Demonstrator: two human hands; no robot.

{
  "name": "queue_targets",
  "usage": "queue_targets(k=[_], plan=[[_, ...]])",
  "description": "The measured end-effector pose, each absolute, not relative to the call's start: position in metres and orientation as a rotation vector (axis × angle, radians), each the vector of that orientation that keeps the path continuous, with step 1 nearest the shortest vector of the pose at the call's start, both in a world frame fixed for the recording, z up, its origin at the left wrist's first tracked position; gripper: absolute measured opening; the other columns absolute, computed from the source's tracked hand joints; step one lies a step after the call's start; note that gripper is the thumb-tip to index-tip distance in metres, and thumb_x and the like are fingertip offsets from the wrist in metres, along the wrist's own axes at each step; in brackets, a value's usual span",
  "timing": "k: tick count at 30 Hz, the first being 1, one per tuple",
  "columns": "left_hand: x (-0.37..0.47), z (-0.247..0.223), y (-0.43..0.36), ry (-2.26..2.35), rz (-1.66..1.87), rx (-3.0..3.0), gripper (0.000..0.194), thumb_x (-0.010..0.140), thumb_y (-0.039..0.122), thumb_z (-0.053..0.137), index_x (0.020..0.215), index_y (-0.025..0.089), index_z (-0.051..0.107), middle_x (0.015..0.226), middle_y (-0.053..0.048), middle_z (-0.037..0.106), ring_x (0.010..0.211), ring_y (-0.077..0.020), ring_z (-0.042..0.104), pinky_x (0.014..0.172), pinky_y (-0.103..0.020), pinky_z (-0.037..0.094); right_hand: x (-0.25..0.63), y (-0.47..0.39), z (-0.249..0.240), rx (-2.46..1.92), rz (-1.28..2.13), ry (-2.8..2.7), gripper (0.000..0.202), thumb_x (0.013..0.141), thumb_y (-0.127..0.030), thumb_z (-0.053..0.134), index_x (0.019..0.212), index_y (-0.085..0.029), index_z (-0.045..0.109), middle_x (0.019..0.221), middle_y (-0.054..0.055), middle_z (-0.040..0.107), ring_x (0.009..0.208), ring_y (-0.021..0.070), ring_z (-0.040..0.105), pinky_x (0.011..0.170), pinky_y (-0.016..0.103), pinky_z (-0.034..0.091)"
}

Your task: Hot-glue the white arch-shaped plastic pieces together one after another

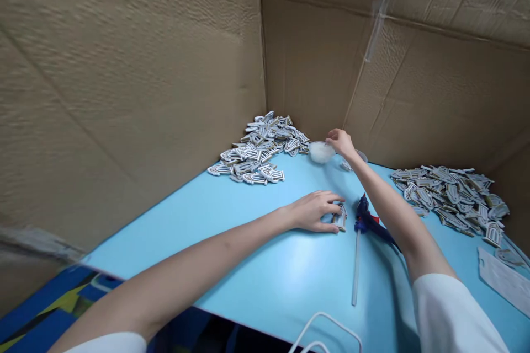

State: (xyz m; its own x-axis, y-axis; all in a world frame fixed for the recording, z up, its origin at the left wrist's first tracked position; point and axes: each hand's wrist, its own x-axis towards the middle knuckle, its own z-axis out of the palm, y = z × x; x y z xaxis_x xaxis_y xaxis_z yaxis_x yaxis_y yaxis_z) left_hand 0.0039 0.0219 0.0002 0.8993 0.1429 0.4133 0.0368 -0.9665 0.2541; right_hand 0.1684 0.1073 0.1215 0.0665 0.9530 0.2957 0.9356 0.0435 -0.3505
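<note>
My left hand (317,212) rests on the blue table, its thumb and fingers closed around the edges of a small white arch-shaped piece (340,218) with brown edges. Farther back, my right hand (342,143) is reached out with its fingers pinched at the rim of a whitish, see-through round thing (321,153), blurred so its kind is unclear. Behind the right wrist a clear round rim (363,156) shows in part. Beside the arch piece lies a dark blue glue gun (366,217) with a red trigger, partly hidden by my right forearm. A clear glue stick (356,273) sticks out of its back.
A heap of similar arch pieces (265,146) lies at the back left, another heap (453,196) at the right. Cardboard walls (314,66) enclose the table (256,265). A white packet (503,278) lies at the right edge, and white metal tubing (327,317) rises at the front.
</note>
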Motion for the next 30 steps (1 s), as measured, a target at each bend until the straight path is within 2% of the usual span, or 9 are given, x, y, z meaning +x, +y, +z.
queue_targets(k=[3, 9, 12, 14, 16, 20, 24, 27, 30], plan=[[0.003, 0.000, 0.023, 0.082, 0.650, 2.798, 0.032, 0.093, 0.040, 0.078, 0.118, 0.021, 0.075, 0.139, -0.014, 0.072, 0.119, -0.0308, 0.069, 0.106, -0.040, 0.051, 0.178, 0.075, 0.129, -1.957, -0.019, -1.982, 0.035, 0.103, -0.018, 0.058, 0.136, -0.013, 0.069, 0.138, 0.018, 0.073, 0.126, 0.0260, 0.069, 0.103, 0.032, 0.051], [0.006, -0.002, 0.026, 0.115, 0.678, 2.700, 0.037, 0.091, 0.045, 0.080, 0.114, 0.018, 0.073, 0.130, -0.015, 0.073, 0.115, -0.0316, 0.069, 0.103, -0.042, 0.051, 0.224, -0.066, 0.110, -2.394, 0.122, -2.233, 0.010, 0.094, -0.018, 0.071, 0.098, -0.012, 0.078, 0.097, 0.021, 0.079, 0.099, 0.0375, 0.077, 0.084, 0.040, 0.052], [0.007, -0.003, 0.028, 0.118, 0.661, 2.665, 0.037, 0.091, 0.045, 0.081, 0.114, 0.018, 0.071, 0.126, -0.015, 0.073, 0.114, -0.0314, 0.069, 0.103, -0.043, 0.050, 0.231, -0.127, 0.084, -2.621, 0.100, -2.438, 0.032, 0.103, -0.030, 0.062, 0.128, -0.012, 0.069, 0.117, 0.023, 0.074, 0.104, 0.0378, 0.075, 0.080, 0.041, 0.053], [0.007, -0.003, 0.029, 0.111, 0.654, 2.657, 0.033, 0.092, 0.046, 0.080, 0.111, 0.019, 0.072, 0.126, -0.015, 0.072, 0.114, -0.0309, 0.069, 0.103, -0.043, 0.050, 0.228, -0.148, 0.065, -2.610, -0.059, -2.416, 0.047, 0.105, -0.022, 0.052, 0.151, -0.009, 0.053, 0.127, 0.025, 0.069, 0.108, 0.0376, 0.074, 0.081, 0.042, 0.053], [0.006, -0.002, 0.028, 0.110, 0.655, 2.652, 0.031, 0.093, 0.047, 0.079, 0.107, 0.020, 0.073, 0.129, -0.015, 0.071, 0.115, -0.0307, 0.068, 0.104, -0.043, 0.050, 0.225, -0.152, 0.051, -2.527, -0.135, -2.378, 0.054, 0.102, -0.014, 0.047, 0.156, -0.008, 0.045, 0.130, 0.025, 0.067, 0.112, 0.0376, 0.071, 0.084, 0.042, 0.052], [0.005, 0.000, 0.023, 0.191, 0.631, 2.659, 0.041, 0.091, 0.054, 0.079, 0.111, 0.020, 0.070, 0.130, -0.016, 0.071, 0.119, -0.0315, 0.067, 0.105, -0.044, 0.049, 0.236, -0.135, 0.038, -2.327, 0.032, -2.258, 0.041, 0.094, -0.012, 0.048, 0.133, -0.012, 0.059, 0.119, 0.019, 0.071, 0.101, 0.0332, 0.071, 0.082, 0.038, 0.049], [0.001, 0.002, 0.015, 0.374, 0.632, 2.612, 0.065, 0.081, 0.065, 0.083, 0.119, 0.017, 0.062, 0.116, -0.013, 0.072, 0.105, -0.0300, 0.068, 0.095, -0.042, 0.052, 0.263, -0.127, 0.027, -2.027, 0.370, -1.900, 0.026, 0.099, -0.037, 0.051, 0.114, -0.019, 0.063, 0.089, 0.007, 0.071, 0.077, 0.0264, 0.065, 0.070, 0.034, 0.044], [-0.002, 0.005, 0.013, 0.361, 0.629, 2.572, 0.051, 0.088, 0.047, 0.074, 0.125, 0.014, 0.060, 0.116, -0.013, 0.070, 0.101, -0.0271, 0.068, 0.094, -0.040, 0.052, 0.277, -0.130, 0.016, -1.728, 0.634, -1.598, 0.041, 0.099, -0.059, 0.051, 0.096, -0.021, 0.066, 0.072, 0.002, 0.061, 0.066, 0.0221, 0.057, 0.062, 0.032, 0.042], [-0.004, 0.006, 0.015, 0.289, 0.578, 2.590, 0.035, 0.090, 0.031, 0.065, 0.121, 0.015, 0.066, 0.114, -0.012, 0.070, 0.105, -0.0265, 0.067, 0.097, -0.040, 0.049, 0.278, -0.134, 0.010, -1.545, 0.803, -1.452, 0.048, 0.098, -0.065, 0.054, 0.089, -0.020, 0.070, 0.071, 0.002, 0.059, 0.065, 0.0201, 0.054, 0.059, 0.031, 0.041]])
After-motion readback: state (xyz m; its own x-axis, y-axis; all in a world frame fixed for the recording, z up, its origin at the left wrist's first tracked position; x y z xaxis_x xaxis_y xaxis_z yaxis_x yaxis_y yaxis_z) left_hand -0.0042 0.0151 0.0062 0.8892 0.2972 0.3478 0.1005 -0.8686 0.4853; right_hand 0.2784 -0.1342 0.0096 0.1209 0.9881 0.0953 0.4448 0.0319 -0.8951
